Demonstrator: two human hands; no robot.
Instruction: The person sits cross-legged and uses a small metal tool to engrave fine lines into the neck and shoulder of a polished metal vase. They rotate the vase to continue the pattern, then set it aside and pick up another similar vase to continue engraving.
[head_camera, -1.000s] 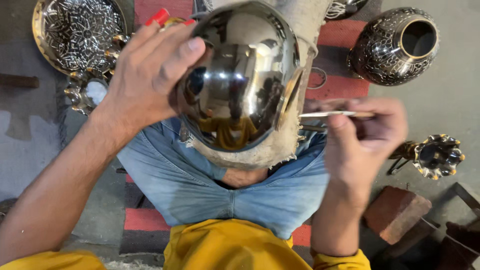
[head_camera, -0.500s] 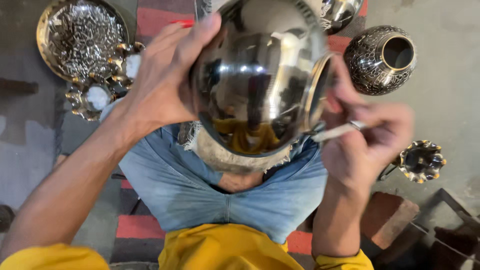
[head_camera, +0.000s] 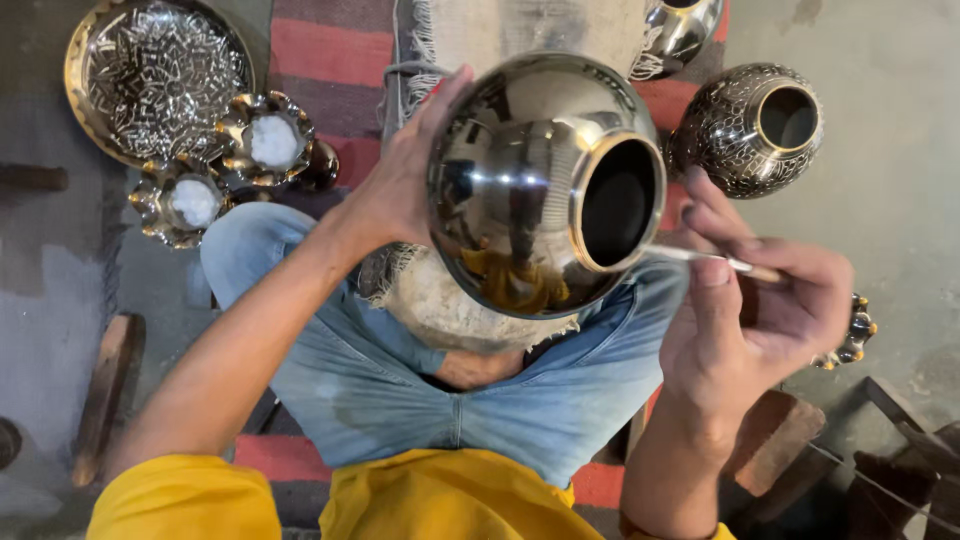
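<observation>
- Left hand (head_camera: 400, 195) spread over the rounded far side of a polished metal pot (head_camera: 530, 190), fingers wide and pressed to the wall; a splayed, steadying grip rather than a closed one.
- Pot held up over the lap, tilted so the brass-rimmed mouth (head_camera: 620, 200) faces toward the right hand; resting on or just above a pale frayed cloth (head_camera: 450, 300) draped over the blue-jeaned knees — contact with the cloth not clear.
- Right hand (head_camera: 750, 320) closed round a thin metal tool (head_camera: 700, 257), pinched between thumb and fingers, tip lying at the lower edge of the pot's rim.
- Judged by look: stiff, hollow, mirror-smooth and so likely slippery; some weight probable. Easily marked by fingerprints or scratches on such a finish.
- Best hold probably an open palm against the belly, as here, or fingers hooked at the rim; cloth beneath likely adds friction and padding.
- Tool thin and rigid, suited to a fine pinch near its middle.
- On the floor, toward the far left: an engraved round tray (head_camera: 155, 75) and two flower-shaped holders (head_camera: 230, 165) with white filling.
- Toward the far right: a dark engraved vase (head_camera: 750, 125), open mouth up, well apart from the pot; another shiny vessel (head_camera: 680, 30) just beyond it.
- Striped rug (head_camera: 330, 50) under the seated legs.
</observation>
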